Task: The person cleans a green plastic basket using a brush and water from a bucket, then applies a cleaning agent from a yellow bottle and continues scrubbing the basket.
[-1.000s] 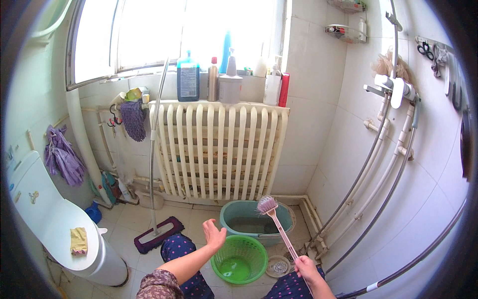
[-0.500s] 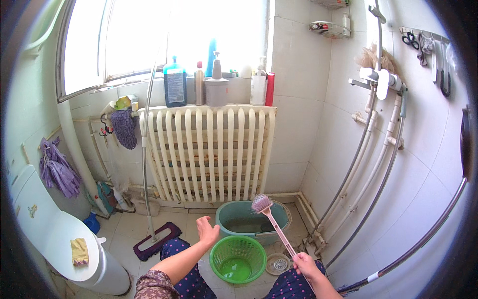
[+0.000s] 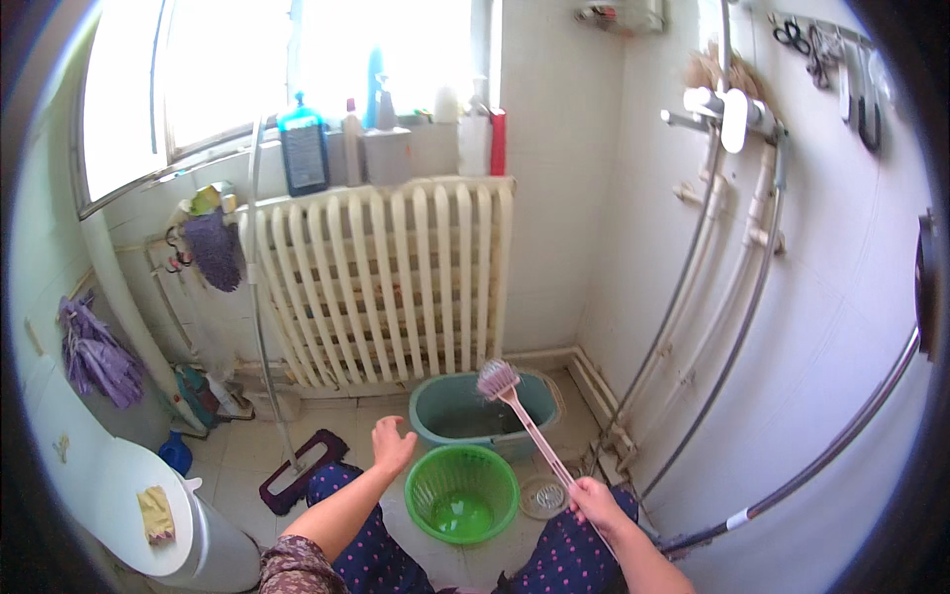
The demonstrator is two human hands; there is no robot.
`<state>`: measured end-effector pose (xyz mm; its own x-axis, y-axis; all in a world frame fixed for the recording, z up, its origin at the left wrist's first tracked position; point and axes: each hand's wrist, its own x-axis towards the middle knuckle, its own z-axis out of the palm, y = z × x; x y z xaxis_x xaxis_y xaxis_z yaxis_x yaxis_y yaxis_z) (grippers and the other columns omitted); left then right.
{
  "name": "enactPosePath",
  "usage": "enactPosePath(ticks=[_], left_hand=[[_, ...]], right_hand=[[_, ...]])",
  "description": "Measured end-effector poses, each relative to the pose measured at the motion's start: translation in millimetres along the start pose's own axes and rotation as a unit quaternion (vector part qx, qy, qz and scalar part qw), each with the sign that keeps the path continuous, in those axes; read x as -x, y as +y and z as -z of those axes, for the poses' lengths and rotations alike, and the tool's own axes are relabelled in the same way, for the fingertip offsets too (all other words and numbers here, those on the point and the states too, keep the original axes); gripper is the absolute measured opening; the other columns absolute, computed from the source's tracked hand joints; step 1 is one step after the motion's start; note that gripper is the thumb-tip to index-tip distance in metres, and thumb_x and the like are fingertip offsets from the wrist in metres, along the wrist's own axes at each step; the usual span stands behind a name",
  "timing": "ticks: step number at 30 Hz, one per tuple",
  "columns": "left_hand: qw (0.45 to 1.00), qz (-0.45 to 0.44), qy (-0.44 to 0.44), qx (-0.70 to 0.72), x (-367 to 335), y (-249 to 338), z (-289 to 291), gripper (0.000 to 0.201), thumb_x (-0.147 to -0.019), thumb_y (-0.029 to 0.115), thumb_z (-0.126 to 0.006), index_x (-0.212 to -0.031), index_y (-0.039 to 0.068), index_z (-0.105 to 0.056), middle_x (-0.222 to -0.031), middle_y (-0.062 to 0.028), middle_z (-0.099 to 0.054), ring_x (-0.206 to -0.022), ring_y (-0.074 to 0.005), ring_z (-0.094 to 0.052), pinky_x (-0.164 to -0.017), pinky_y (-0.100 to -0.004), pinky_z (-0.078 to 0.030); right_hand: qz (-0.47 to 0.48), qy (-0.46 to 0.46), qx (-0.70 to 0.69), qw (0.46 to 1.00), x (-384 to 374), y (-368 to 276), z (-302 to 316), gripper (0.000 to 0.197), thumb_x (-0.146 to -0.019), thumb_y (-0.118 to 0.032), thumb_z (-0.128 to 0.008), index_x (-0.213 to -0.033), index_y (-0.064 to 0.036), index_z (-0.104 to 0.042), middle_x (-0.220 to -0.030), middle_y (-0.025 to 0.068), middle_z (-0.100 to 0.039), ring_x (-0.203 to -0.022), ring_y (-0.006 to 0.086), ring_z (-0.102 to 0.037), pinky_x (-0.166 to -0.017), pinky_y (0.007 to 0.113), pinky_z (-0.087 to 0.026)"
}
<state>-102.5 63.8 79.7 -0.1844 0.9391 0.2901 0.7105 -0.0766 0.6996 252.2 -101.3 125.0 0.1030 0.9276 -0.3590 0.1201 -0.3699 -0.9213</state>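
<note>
Both hands (image 3: pixel 393 445) (image 3: pixel 596 503) and pink brush (image 3: pixel 528 423) now higher in view

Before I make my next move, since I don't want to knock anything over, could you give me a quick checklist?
1. Brush secure: ok, right hand grips its handle.
2. Left hand free: ok, nothing visible in it.
3. Green basket upright: ok, in front of the tub.
4. Gap between basket and tub: cannot tell.
5. Mop apart from left hand: ok.
</note>
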Motion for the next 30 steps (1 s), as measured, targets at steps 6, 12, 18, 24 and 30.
enactPosePath(ticks=[6, 12, 18, 24, 30], left_hand=[[0.998, 0.027, -0.059, -0.024, 0, -14, -2, 0.042, -0.071, 0.022, -0.064, -0.107, 0.003, -0.056, -0.114, -0.0165, -0.052, -0.109, -0.0331, -0.047, -0.096, -0.0399, -0.037], [0.994, 0.022, -0.094, -0.045, -2, -22, -4, 0.038, -0.073, 0.022, -0.063, -0.106, 0.004, -0.058, -0.115, -0.0157, -0.053, -0.111, -0.0317, -0.047, -0.096, -0.0394, -0.037], [0.991, 0.046, -0.112, -0.063, -1, -20, -10, 0.039, -0.073, 0.022, -0.063, -0.107, 0.003, -0.058, -0.114, -0.0153, -0.054, -0.110, -0.0315, -0.048, -0.096, -0.0390, -0.038], [0.995, 0.023, -0.065, -0.070, 3, -28, 17, 0.042, -0.072, 0.022, -0.064, -0.109, 0.002, -0.059, -0.115, -0.0180, -0.056, -0.112, -0.0323, -0.049, -0.098, -0.0405, -0.038], [0.998, -0.018, 0.057, -0.016, 22, -6, 54, 0.043, -0.071, 0.021, -0.062, -0.109, 0.003, -0.053, -0.117, -0.0190, -0.051, -0.114, -0.0341, -0.046, -0.098, -0.0426, -0.037]], right_hand=[[0.020, -0.026, -0.049, 0.998, -1, 8, -8, 0.020, -0.092, -0.024, -0.052, -0.095, -0.0040, -0.051, -0.066, 0.0006, -0.053, -0.043, 0.0072, -0.044, -0.039, 0.021, -0.037], [0.010, -0.033, -0.068, 0.997, -7, 15, -20, 0.024, -0.091, -0.026, -0.055, -0.095, -0.0025, -0.051, -0.065, 0.0003, -0.051, -0.043, 0.0066, -0.042, -0.038, 0.021, -0.034], [0.009, -0.033, -0.103, 0.994, -13, 26, -29, 0.029, -0.090, -0.028, -0.057, -0.098, -0.0014, -0.051, -0.067, 0.0016, -0.052, -0.046, 0.0068, -0.043, -0.040, 0.022, -0.036], [-0.041, -0.064, -0.162, 0.984, -24, 22, -39, 0.021, -0.089, -0.022, -0.057, -0.101, -0.0064, -0.053, -0.067, -0.0041, -0.047, -0.051, 0.0032, -0.042, -0.040, 0.017, -0.031], [-0.030, -0.007, -0.129, 0.991, -34, 42, -26, 0.012, -0.088, -0.019, -0.058, -0.089, -0.0095, -0.053, -0.062, -0.0049, -0.041, -0.049, 0.0028, -0.038, -0.038, 0.016, -0.028]])
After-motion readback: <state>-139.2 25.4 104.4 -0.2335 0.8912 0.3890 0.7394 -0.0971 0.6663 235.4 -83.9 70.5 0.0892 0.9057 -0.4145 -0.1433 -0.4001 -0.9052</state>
